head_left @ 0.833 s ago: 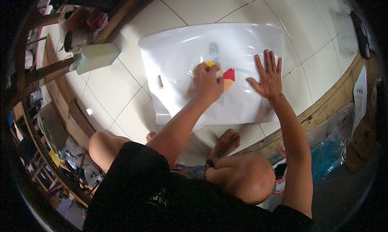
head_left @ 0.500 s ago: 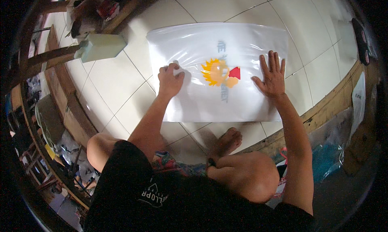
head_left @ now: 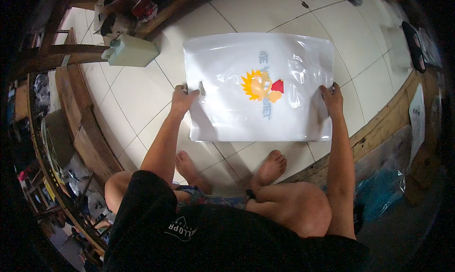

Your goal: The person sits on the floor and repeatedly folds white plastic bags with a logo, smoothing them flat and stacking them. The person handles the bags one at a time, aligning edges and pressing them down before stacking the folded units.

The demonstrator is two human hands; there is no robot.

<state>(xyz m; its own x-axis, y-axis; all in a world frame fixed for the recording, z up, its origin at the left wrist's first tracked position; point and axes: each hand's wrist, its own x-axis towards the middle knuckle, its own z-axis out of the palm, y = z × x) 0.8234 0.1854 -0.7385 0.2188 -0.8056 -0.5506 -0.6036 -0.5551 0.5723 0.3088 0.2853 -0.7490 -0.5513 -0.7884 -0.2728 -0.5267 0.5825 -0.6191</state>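
left hand (head_left: pixel 182 97) pinches left edge of white plastic bag (head_left: pixel 227 110) | right hand (head_left: pixel 332 99) grips its right edge | bag flat on tiled floor (head_left: pixel 137 92) | grey box (head_left: pixel 130 51) far left

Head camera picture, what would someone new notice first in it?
A large glossy white plastic bag lies flat on the white tiled floor in the middle, with a bright orange and red print at its centre. The left hand holds its left edge and the right hand its right edge. Two bare feet rest just below the bag.
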